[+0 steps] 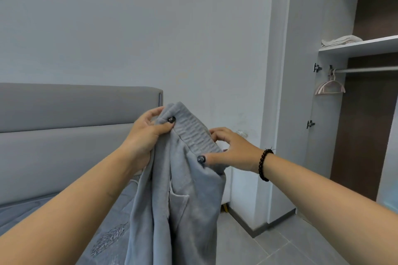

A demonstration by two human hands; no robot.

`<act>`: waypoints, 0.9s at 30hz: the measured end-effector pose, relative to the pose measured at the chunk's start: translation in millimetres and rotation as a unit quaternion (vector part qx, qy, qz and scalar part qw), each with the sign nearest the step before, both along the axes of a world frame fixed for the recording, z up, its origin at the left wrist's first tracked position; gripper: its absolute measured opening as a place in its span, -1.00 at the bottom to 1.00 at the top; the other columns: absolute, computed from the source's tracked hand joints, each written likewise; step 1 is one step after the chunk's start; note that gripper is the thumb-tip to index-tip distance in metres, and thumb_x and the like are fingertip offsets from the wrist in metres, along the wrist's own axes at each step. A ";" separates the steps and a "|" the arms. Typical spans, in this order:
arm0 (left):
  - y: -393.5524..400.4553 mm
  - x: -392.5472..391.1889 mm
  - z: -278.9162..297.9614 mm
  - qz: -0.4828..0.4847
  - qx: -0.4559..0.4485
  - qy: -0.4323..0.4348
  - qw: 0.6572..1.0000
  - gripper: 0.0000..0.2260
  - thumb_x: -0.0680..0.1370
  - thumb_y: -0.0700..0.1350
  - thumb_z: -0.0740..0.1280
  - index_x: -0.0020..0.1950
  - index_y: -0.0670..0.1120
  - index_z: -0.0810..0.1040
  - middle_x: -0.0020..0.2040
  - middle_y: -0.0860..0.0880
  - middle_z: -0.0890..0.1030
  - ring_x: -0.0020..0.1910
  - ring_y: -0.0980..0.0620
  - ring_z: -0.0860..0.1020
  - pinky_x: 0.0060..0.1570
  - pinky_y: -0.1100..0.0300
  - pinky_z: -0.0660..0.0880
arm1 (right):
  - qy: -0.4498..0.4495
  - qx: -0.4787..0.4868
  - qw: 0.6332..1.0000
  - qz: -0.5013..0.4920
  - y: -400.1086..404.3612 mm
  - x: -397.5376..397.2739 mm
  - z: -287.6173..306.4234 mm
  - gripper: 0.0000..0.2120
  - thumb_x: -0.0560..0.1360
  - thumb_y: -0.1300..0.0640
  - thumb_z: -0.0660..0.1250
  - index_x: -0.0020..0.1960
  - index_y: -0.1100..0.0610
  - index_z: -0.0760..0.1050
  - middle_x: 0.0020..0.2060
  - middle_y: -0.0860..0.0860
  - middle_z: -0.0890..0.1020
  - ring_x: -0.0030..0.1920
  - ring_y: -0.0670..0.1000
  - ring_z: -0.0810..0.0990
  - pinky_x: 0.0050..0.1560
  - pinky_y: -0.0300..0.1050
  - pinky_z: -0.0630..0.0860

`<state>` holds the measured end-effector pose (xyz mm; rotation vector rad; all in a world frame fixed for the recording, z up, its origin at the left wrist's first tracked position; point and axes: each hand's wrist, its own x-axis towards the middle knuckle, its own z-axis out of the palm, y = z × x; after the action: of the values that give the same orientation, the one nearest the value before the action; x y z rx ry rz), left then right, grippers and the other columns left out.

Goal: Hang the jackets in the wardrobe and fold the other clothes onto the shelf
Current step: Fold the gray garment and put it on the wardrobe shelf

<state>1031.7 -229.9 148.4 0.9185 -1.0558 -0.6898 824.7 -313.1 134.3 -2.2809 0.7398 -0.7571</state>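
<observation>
Above the bed [53, 206], two hands hold up soft gray pants [178, 189] by the stretchy top. Left hand [146, 135] grips one side with curled fingers. Right hand [228, 148] pinches the other side. Nearby, the open wardrobe [301, 114] shows a hanger [330, 87] on its rail and folded cloth [341, 40] on the shelf [361, 48].

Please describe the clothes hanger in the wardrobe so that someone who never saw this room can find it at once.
Look at the open wardrobe on the right. Under its white shelf runs a metal rail. The hanger is at the rail's left end: pale pink, empty, the only thing hanging there.
</observation>
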 end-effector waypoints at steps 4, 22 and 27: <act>4.2 19.6 -8.2 0.048 -0.009 0.051 0.997 -0.63 0.56 -0.27 0.33 0.35 -0.05 0.44 0.00 -0.03 0.65 -0.15 0.07 0.64 -0.12 0.18 0.60 | -0.006 0.017 0.999 0.033 12.7 28.8 -3.0 -0.41 0.10 -0.22 0.56 0.04 -0.03 0.49 0.08 -0.07 0.59 0.11 -0.04 0.59 0.10 0.02 0.59; 55.6 112.5 -21.5 0.015 -0.021 -0.022 0.999 -0.61 0.60 -0.36 0.19 0.22 0.06 0.58 0.05 -0.03 0.68 -0.08 0.04 0.66 -0.14 0.20 0.61 | 0.060 -0.348 0.920 0.169 69.4 123.8 -25.8 -0.64 0.36 0.06 0.46 -0.06 0.07 0.29 -0.27 -0.10 0.39 -0.28 -0.05 0.32 0.03 -0.11 0.29; 59.9 126.6 -29.9 -0.029 0.004 -0.053 0.998 -0.60 0.58 -0.36 0.20 0.21 0.07 0.61 0.10 -0.07 0.68 -0.02 0.01 0.66 -0.09 0.19 0.61 | 0.169 -0.416 0.877 0.170 57.4 123.2 -30.6 -0.53 0.31 -0.03 0.48 0.09 0.10 0.38 -0.04 -0.04 0.46 -0.09 -0.05 0.39 -0.07 -0.06 0.37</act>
<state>1158.3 -170.0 118.5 0.9429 -1.1792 -0.6995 947.8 -255.6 103.7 -3.2653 0.1056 -0.5624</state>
